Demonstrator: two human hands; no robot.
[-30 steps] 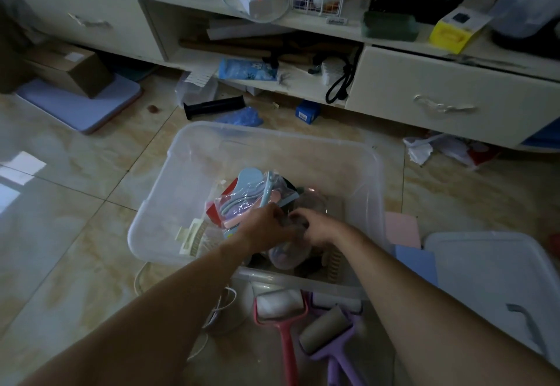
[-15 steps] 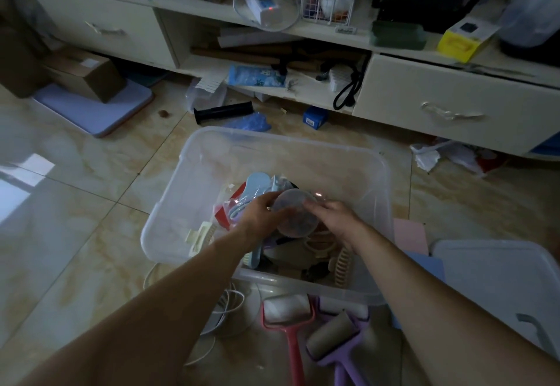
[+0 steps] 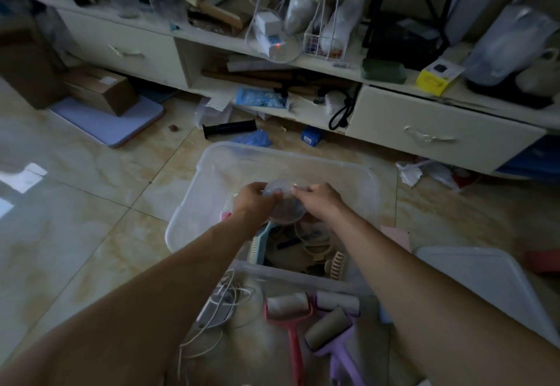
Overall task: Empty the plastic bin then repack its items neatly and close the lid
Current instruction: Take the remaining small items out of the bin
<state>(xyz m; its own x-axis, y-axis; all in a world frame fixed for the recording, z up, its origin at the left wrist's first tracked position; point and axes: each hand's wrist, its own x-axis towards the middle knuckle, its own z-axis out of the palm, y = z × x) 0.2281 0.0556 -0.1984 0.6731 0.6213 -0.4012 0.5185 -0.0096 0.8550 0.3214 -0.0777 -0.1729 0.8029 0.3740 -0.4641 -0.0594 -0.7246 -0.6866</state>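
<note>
— Both on it?

— Yes. Left grip (image 3: 253,201) and right grip (image 3: 318,201) clenched on a clear round tub (image 3: 285,210), one at each side, fingertips pinching near the upper rim. Held up over the middle of the plastic bin (image 3: 374,185), resting on nothing.

— Capped or open?

— Impossible to say in this gloom. Seemingly something small and dark inside, though.

— Worst case, then?

— Slipping. Smooth plastic, and only a fingertip hold. Also the risk of a cap popping loose under a twist and spilling the contents down into the bin, among the comb (image 3: 257,246) and the hair clip (image 3: 336,264) at the near end. Tedious picking out afterwards.

— And outside the bin?

— Crowded just beside the near wall: a pink roller (image 3: 288,304), purple rollers (image 3: 330,322), a tangle of white cable (image 3: 224,304). Risk of tipping the tub on a handle if set down there blind, or of snagging the cable with a forearm and dragging it along.

— Safer spot?

— Probably the bare floor (image 3: 91,204) to the left. Better not on the lid (image 3: 485,288), lying flat on the floor at the right and needed free for closing.

— How far along?

— Emptying only partly done, judging by the pieces left inside. Repacking not yet begun.
</note>
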